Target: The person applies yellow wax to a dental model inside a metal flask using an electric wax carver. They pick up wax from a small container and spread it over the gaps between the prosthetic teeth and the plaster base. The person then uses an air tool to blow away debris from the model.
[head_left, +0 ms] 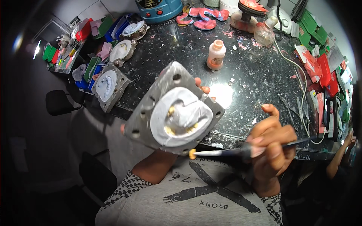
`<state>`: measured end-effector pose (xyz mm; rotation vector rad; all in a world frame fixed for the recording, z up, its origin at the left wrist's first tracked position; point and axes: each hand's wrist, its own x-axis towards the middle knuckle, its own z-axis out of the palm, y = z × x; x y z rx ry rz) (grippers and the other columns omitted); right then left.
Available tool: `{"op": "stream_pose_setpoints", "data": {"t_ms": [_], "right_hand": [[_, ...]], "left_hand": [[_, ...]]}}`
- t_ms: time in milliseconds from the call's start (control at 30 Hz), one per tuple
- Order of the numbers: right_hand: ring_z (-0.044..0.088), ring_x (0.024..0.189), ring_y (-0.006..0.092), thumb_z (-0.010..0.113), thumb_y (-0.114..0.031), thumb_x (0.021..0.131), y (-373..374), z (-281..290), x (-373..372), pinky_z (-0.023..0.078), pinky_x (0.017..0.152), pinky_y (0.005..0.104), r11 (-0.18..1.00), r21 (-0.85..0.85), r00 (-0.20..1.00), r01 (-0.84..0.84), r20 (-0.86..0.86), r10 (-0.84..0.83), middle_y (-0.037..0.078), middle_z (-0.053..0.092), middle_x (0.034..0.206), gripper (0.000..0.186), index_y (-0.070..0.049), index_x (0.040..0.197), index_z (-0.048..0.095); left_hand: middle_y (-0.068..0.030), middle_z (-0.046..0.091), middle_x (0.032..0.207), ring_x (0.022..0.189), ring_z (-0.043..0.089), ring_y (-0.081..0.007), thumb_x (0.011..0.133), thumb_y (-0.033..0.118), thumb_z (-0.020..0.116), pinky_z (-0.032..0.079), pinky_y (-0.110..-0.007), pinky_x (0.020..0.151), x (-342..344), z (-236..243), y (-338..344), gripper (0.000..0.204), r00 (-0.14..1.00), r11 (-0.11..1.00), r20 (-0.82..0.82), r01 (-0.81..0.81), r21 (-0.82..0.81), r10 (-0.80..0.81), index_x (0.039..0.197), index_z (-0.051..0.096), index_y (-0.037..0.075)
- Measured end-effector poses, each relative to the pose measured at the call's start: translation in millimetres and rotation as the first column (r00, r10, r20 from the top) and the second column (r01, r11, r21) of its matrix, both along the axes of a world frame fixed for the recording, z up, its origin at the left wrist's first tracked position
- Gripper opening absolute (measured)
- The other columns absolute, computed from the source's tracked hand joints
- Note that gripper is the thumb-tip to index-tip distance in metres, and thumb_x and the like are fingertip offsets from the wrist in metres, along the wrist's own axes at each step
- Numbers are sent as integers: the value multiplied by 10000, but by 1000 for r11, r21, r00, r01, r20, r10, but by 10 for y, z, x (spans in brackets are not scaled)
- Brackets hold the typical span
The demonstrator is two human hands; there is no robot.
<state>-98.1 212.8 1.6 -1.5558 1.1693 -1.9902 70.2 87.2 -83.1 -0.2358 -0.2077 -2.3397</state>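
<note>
a person in a grey printed shirt (181, 207) works at a black, speckled worktop (169, 49), a square grey metal flask half (152, 100) raised and tilted over its near edge. the left hand (205, 89) holds the flask half from behind and beneath, fingertips curling past its far side; the rest of that grip is hidden. in the right hand (273, 145), fingers and thumb close in a narrow pinch on a slim dark-handled brush (211, 153) with a pale neck and a yellow-orange tip. the tip sits by the flask's near corner, outside the plaster; whether it touches the metal cannot be told.

the work appears to be partway through. a rounded grey-white plaster mould (162, 120) is already seated in the metal, with small yellowish tooth-like pieces (171, 130) set in its hollow. how much of the surface has been brushed does not show, so what remains is a matter of judgement: any uncoated plaster, it would seem.

beyond stands a translucent pinkish plastic bottle (216, 55), upright, with no cap visible. at left, a second plaster-filled metal flask (106, 84) rests at the worktop's edge, two more behind it; whether those are finished cannot be told.
</note>
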Motion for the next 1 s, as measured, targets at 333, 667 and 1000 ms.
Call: {"op": "stream_pose_setpoints", "data": {"t_ms": [333, 667, 1000], "right_hand": [[562, 1068, 182, 341, -421, 1106, -229, -250, 440, 422, 1002, 333, 979, -114, 808, 168, 584, -70, 149, 596, 1203, 435, -54, 1304, 463], [652, 866, 203, 484, -253, 1016, -193, -110, -239, 394, 1073, 457, 824, -231, 849, 517, 256, -462, 153, 665, 1056, 355, 55, 1150, 600], [602, 814, 149, 556, -292, 988, 339, 16, -478, 285, 1154, 485, 931, -152, 820, 332, -441, -365, -34, 713, 700, 266, -68, 1007, 699]], "left_hand": [[-137, 282, 1635, 1483, 335, -315, 1010, 605, 367, 275, -528, 1219, -357, 396, 435, 805, 829, 831, 307, -293, -472, 467, 1607, 185, 97], [-92, 347, 1609, 1457, 379, -320, 909, 848, 276, 320, -567, 1182, -440, 518, 542, 951, 977, 989, 158, 149, -13, -145, 1613, 211, 211], [-231, 329, 1580, 1451, 375, -385, 896, 667, 599, 341, -547, 1194, -374, 543, 395, 1033, 876, 917, 324, -263, -301, 358, 1595, 172, 38]]}}
